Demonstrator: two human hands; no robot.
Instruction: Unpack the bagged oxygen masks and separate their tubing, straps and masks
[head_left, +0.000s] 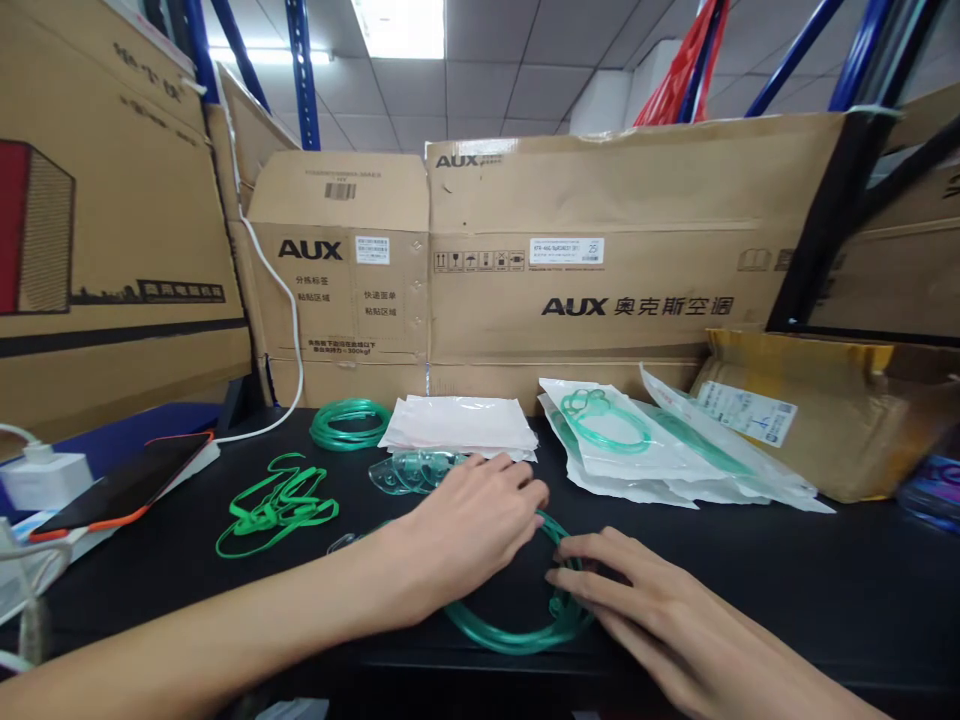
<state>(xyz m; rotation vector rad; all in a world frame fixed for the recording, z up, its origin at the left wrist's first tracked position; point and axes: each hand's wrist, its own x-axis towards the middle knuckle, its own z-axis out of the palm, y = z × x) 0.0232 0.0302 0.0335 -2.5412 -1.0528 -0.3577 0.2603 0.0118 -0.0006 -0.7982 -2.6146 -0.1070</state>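
Observation:
A coil of clear green tubing (pixel 517 640) lies near the front of the black table. My left hand (pixel 480 515) reaches over the coil's far side, its curled fingers closed on the tubing there. At the coil's right edge, my right hand (pixel 622 590) has its bent fingers round the tubing, with a small green end piece (pixel 556 605) just below the fingertips. Several clear green plastic masks (pixel 412 470) lie just behind my left hand, which partly hides them. A small clear part (pixel 343 542) shows beside my left forearm.
Green elastic straps (pixel 281 510) lie tangled at left, below another tubing coil (pixel 350 424). White bags (pixel 459 422) are stacked at the back. Packaged tubing (pixel 615 430) sits right, beside a taped carton (pixel 825 410). A phone (pixel 131 485) lies far left. Cardboard (pixel 600 210) walls the back.

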